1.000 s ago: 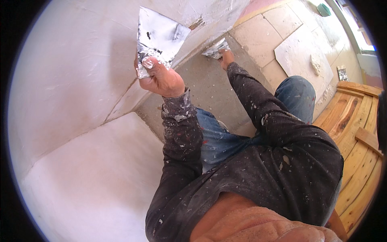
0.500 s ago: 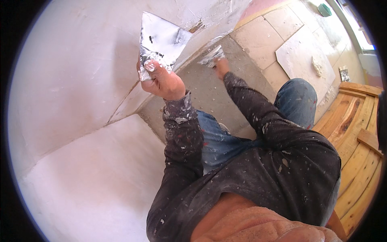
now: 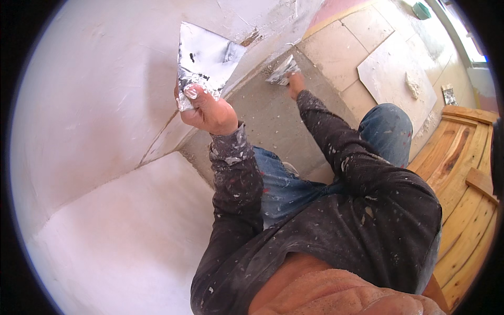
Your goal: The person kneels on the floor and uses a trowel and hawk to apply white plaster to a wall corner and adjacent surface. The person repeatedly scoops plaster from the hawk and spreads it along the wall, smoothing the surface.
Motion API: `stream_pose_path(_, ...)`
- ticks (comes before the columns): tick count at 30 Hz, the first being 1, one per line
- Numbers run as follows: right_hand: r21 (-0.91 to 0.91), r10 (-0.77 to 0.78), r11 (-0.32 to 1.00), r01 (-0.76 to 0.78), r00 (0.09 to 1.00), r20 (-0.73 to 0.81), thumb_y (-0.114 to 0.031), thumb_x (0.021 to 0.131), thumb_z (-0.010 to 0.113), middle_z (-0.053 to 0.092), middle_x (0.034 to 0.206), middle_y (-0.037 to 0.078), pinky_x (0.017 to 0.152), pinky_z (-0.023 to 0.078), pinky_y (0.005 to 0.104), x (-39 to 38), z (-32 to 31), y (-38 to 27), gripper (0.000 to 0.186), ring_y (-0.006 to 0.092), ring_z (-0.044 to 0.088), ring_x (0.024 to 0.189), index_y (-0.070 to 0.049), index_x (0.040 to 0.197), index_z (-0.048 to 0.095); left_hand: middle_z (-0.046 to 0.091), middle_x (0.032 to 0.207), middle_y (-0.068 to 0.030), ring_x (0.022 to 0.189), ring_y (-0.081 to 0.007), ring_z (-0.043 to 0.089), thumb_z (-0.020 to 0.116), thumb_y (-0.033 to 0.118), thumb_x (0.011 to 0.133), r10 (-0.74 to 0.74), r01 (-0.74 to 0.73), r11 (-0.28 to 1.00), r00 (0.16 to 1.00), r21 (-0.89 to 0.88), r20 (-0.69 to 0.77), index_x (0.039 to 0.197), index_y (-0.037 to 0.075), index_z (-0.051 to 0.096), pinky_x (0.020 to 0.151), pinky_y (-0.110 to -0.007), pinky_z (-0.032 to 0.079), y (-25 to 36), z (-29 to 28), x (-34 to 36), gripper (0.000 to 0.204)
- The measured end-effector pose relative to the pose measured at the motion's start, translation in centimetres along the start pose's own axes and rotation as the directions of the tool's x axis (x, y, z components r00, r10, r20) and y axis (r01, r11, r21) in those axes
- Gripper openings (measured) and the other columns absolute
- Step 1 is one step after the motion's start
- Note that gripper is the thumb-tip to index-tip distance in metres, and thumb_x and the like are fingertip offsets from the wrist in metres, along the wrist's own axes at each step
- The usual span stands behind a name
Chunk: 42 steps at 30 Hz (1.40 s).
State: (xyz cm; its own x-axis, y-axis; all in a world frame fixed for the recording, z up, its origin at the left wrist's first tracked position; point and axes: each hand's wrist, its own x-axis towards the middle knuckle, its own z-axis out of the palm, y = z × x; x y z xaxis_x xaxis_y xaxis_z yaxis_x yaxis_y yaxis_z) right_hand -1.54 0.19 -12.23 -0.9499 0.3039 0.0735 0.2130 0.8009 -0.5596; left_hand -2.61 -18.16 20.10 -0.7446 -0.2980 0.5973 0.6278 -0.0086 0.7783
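In my left hand point(image 3: 209, 113) is a wide putty knife point(image 3: 207, 58), its blade tilted up and smeared with white plaster. My thumb, coated in plaster, presses on the base of that blade. Farther forward and to the right, my right hand point(image 3: 296, 84) grips a second putty knife point(image 3: 284, 71), also streaked white. Its blade is low, close to the foot of the white wall point(image 3: 110, 89); whether it touches the wall I cannot tell. Both handles are hidden by my fingers.
Grey bare floor point(image 3: 262, 123) runs along the wall, with beige tiles point(image 3: 336, 50) beyond. At right lie a loose tile point(image 3: 388, 73) bearing a plaster lump point(image 3: 412, 85), another plaster-marked blade point(image 3: 448, 95) and a wooden plank piece point(image 3: 457, 173). A green container point(image 3: 421, 11) stands far off.
My right hand and its putty knife have shifted slightly to the right. My left hand and its putty knife have dropped a little toward me and to the left.
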Motion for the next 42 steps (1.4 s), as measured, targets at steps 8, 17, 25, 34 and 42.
stream_pose_path(8, 0.092, -0.054, 0.994, 0.054, 0.999, -0.005, -0.011, 0.073, 0.062, 0.061, 0.081, 0.019, 0.068, 0.048, 0.0419, 7.6, -1.3, 3.2, 0.024, 0.0305, 0.060, 0.077, -0.001, 0.095, 0.061, 0.060, 0.092, -0.0123, 0.080, -0.0160, 0.058, 0.049, 0.029, 0.093, 0.029, -0.029, 0.999, 1.000, 0.033, 0.005, 0.097, -0.010, 0.057, 0.069, -0.028, 0.048, -0.1, -0.7, 0.1, 0.040)
stream_pose_path(17, 0.213, 0.206, 0.961, -0.179, 0.972, -0.112, -0.013, 0.079, 0.054, 0.060, 0.079, 0.012, 0.056, 0.044, 0.0381, 2.8, 4.2, 1.0, 0.016, 0.0234, 0.057, 0.070, -0.001, 0.087, 0.061, 0.060, 0.090, -0.0118, 0.079, -0.0153, 0.057, 0.049, 0.030, 0.093, 0.006, -0.006, 1.000, 1.000, 0.001, 0.021, 0.096, -0.011, 0.056, 0.069, -0.027, 0.047, -0.3, -0.5, 0.1, 0.042)
stream_pose_path(25, 0.180, 0.188, 0.964, -0.195, 0.981, 0.052, -0.003, 0.080, 0.049, 0.062, 0.079, 0.014, 0.065, 0.045, 0.0420, 10.0, -4.3, 2.1, 0.012, 0.0293, 0.060, 0.075, -0.005, 0.082, 0.061, 0.060, 0.090, -0.0128, 0.080, -0.0154, 0.056, 0.048, 0.031, 0.094, 0.058, -0.059, 0.997, 0.998, -0.051, -0.028, 0.094, -0.011, 0.056, 0.068, -0.028, 0.046, -0.8, -0.3, 0.2, 0.043)
stream_pose_path(34, 0.505, 0.119, 0.863, -0.018, 0.979, -0.168, -0.001, 0.065, 0.061, 0.063, 0.087, 0.017, 0.077, 0.043, 0.0447, -2.2, 6.4, 1.6, 0.037, 0.0358, 0.058, 0.090, -0.005, 0.102, 0.063, 0.061, 0.092, -0.0132, 0.082, -0.0167, 0.059, 0.050, 0.026, 0.093, 0.068, -0.068, 0.997, 0.997, -0.022, 0.028, 0.097, -0.011, 0.056, 0.068, -0.028, 0.047, 0.5, 2.1, 0.6, 0.038)
stream_pose_path(42, 0.010, -0.056, 0.998, 0.055, 0.986, 0.159, -0.006, 0.067, 0.067, 0.064, 0.087, 0.018, 0.076, 0.048, 0.0421, 0.3, 0.9, -6.2, 0.028, 0.0362, 0.060, 0.087, -0.002, 0.096, 0.065, 0.061, 0.095, -0.0138, 0.085, -0.0176, 0.059, 0.049, 0.029, 0.094, 0.075, -0.077, 0.996, 0.997, -0.053, -0.036, 0.099, -0.011, 0.056, 0.070, -0.028, 0.048, 0.7, -0.5, 0.9, 0.041)
